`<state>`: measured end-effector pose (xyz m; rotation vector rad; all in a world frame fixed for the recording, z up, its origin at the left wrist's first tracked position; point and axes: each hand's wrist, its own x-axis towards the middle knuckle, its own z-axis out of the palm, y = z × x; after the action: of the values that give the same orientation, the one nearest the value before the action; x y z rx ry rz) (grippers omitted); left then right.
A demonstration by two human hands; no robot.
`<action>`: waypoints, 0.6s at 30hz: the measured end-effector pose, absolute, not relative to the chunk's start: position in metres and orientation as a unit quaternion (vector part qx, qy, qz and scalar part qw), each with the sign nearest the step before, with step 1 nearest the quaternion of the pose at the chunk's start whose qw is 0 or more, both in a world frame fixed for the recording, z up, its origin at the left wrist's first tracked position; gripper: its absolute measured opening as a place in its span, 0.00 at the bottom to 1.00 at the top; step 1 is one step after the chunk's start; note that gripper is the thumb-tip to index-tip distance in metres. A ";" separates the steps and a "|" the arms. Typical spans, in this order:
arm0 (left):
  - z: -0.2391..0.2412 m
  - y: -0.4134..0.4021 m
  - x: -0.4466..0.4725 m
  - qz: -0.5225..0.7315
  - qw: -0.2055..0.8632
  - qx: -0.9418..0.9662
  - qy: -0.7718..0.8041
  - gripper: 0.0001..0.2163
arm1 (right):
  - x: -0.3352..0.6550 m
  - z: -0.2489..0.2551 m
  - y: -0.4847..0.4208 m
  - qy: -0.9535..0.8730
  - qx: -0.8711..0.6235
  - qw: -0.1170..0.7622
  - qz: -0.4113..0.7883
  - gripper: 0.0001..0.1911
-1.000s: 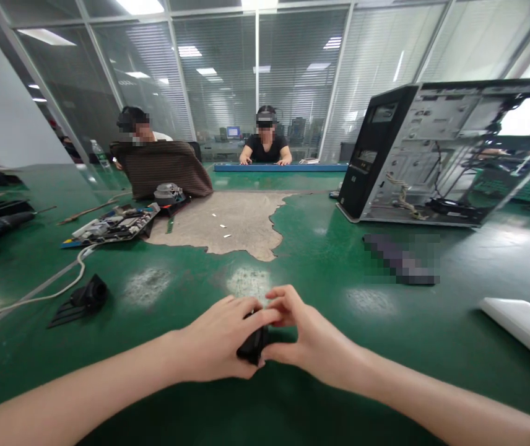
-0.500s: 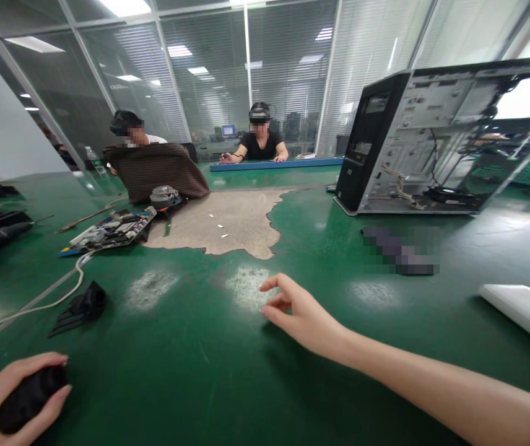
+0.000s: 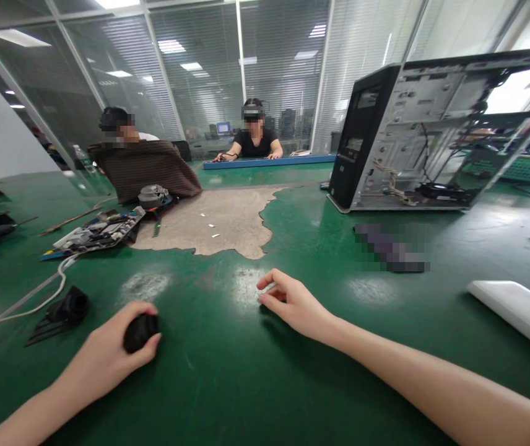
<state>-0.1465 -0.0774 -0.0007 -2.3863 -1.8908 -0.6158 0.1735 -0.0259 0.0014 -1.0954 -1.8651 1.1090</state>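
Black object (image 3: 140, 333), in left hand (image 3: 111, 347), now nearer right hand (image 3: 298, 305)

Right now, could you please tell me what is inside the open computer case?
Inside the open computer case, near its floor, are pale cables and a black part, perhaps a fan. Whatever sits behind the black front panel is covered and cannot be seen.

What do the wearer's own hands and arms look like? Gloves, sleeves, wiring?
Left hand and right hand are ungloved. Forearms are sleeveless within frame. No watch, rings, cables or markings visible; some fingers are partly hidden.
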 end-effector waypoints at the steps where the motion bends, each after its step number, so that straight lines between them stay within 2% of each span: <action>1: 0.001 -0.062 -0.120 -0.181 -0.013 -0.799 -0.573 0.14 | 0.173 0.000 -0.024 -0.716 -0.420 0.352 0.432 0.05; 7: 0.000 0.008 0.008 -0.216 -0.045 -0.893 -0.393 0.14 | 0.182 -0.011 -0.005 -0.640 -0.413 0.420 0.494 0.10; 10: -0.007 0.017 0.029 -0.238 -0.030 -0.906 -0.350 0.14 | 0.189 -0.012 0.002 -0.610 -0.408 0.442 0.516 0.10; 14: -0.013 0.017 0.025 -0.248 0.005 -0.906 -0.343 0.15 | 0.191 -0.008 0.003 -0.610 -0.410 0.418 0.534 0.11; 18: -0.015 0.011 0.020 -0.267 -0.010 -0.898 -0.351 0.27 | 0.190 -0.004 -0.002 -0.615 -0.420 0.399 0.535 0.12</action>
<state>0.0202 0.0105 -0.0149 -2.8372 -1.1082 -0.8444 0.1897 -0.0024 -0.0045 -1.0620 -1.5573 1.3536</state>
